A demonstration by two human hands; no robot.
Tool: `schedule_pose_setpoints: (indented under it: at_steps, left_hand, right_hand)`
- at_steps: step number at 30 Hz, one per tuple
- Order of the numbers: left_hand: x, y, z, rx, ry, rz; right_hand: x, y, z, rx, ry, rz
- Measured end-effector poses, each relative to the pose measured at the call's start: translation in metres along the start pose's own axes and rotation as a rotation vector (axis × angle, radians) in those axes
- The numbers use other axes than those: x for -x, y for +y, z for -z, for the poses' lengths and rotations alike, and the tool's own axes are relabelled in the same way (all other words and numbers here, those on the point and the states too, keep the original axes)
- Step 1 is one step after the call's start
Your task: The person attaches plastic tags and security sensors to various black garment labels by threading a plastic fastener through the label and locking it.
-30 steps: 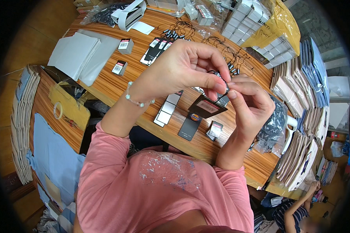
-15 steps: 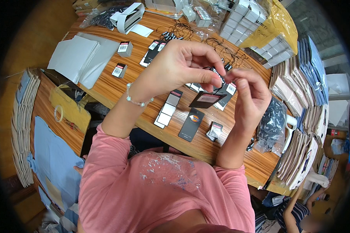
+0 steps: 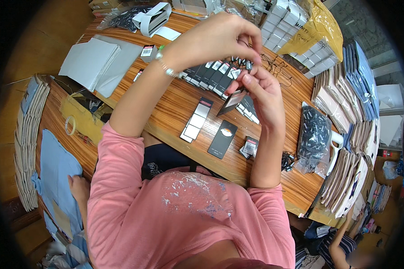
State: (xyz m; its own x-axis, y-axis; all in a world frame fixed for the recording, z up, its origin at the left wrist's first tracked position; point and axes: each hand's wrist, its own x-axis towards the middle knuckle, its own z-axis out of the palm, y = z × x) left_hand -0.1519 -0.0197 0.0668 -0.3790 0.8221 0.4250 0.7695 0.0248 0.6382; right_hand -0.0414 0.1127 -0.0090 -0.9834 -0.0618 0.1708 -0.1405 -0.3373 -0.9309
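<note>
We find left hand (image 3: 224, 39) narrow at dark fastener (image 3: 249, 66), hold unclear | right hand (image 3: 265, 93) pinching black tag (image 3: 231, 103) | risk: slack pinch could drop it

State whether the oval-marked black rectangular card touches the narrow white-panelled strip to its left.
Apart. The head view shows brown wood tabletop between the oval-marked black card and the white-panelled strip.

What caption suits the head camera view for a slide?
Left hand and right hand above a wood-grain table, a dark hang tag held in the right.
</note>
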Motion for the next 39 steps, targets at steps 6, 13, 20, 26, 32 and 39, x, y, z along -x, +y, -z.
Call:
schedule_pose_setpoints:
  at_steps: [6, 13, 20, 26, 32, 39]
  left_hand:
    - [0.019, -0.061, -0.020, -0.198, 0.327, 0.092]
    - [0.048, -0.021, -0.082, 0.367, 0.175, 0.298]
    - [0.060, -0.039, -0.106, 0.404, 0.256, 0.246]
    - [0.068, -0.035, -0.103, 0.282, 0.231, 0.288]
    - [0.069, -0.046, -0.081, 0.155, 0.269, 0.208]
    - [0.079, -0.118, -0.067, -0.052, 0.314, 0.396]
  right_hand:
    - [-0.013, 0.010, 0.015, -0.432, 0.314, 0.102]
    - [-0.018, 0.021, 0.035, -0.520, 0.341, 0.144]
    - [-0.020, 0.027, 0.038, -0.535, 0.416, 0.126]
    - [-0.025, 0.032, 0.019, -0.451, 0.446, 0.144]
    - [-0.043, 0.015, 0.010, -0.174, 0.488, 0.086]
    - [-0.110, 0.024, 0.043, 0.171, 0.453, 0.078]
